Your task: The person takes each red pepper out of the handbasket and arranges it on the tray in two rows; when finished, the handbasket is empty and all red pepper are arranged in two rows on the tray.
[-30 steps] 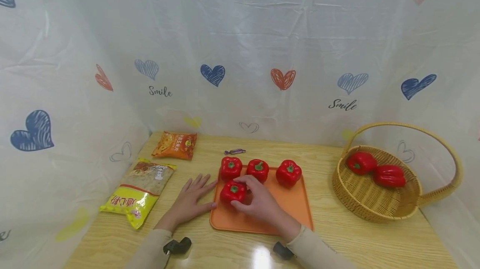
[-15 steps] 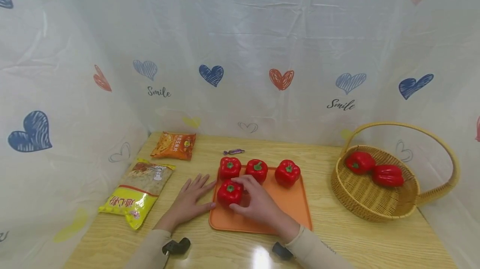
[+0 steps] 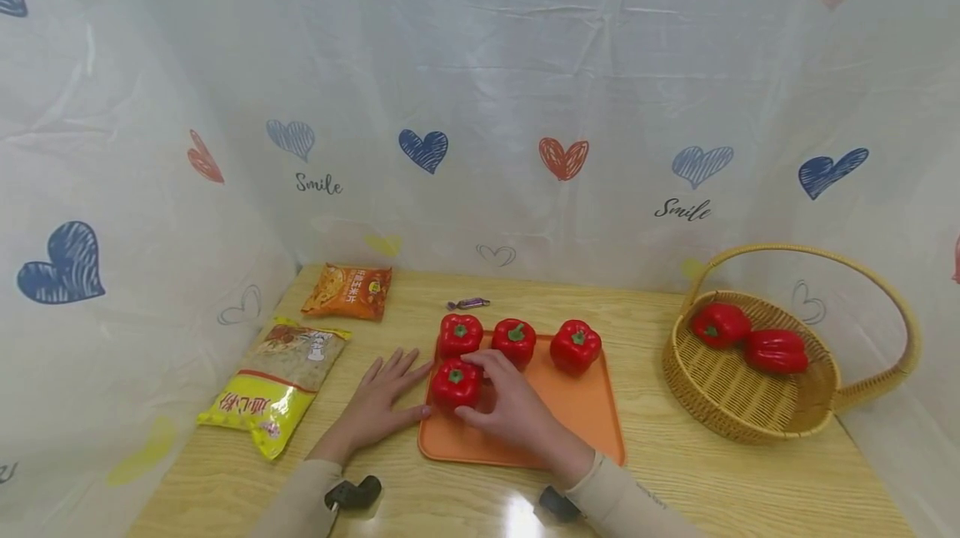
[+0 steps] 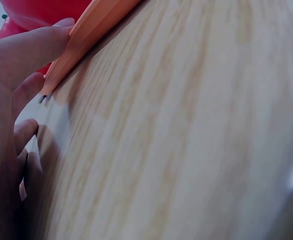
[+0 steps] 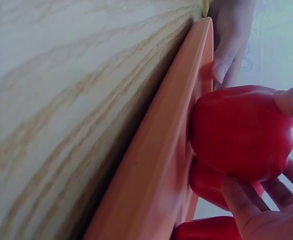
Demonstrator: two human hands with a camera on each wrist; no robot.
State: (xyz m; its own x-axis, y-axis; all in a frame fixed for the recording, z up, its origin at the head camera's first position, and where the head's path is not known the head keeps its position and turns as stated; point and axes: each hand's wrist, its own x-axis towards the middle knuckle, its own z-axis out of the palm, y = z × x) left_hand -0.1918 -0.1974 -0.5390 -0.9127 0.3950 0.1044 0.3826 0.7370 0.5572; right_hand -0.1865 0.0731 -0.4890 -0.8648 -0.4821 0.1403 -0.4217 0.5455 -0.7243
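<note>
My right hand (image 3: 517,413) grips a red bell pepper (image 3: 456,388) at the left side of an orange tray (image 3: 581,409), thumb and fingers round its right side. In the right wrist view the held bell pepper (image 5: 241,132) sits close against the tray, with other peppers beyond it. Three more bell peppers stand along the tray's far side: a left one (image 3: 460,336), a middle one (image 3: 513,342) and a right one (image 3: 575,346). My left hand (image 3: 382,405) lies palm down with spread fingers on the table, its thumb at the tray's left rim (image 4: 94,30).
A wicker basket (image 3: 720,417) with a tall handle stands at the right, two red bell peppers (image 3: 776,352) inside. At the left lie a yellow food bag (image 3: 273,384) and an orange snack packet (image 3: 348,291). A purple-wrapped candy (image 3: 468,304) lies behind the tray.
The held bell pepper has shifted slightly left on the tray, toward the left rim, with my right hand on it. My left hand stays in place.
</note>
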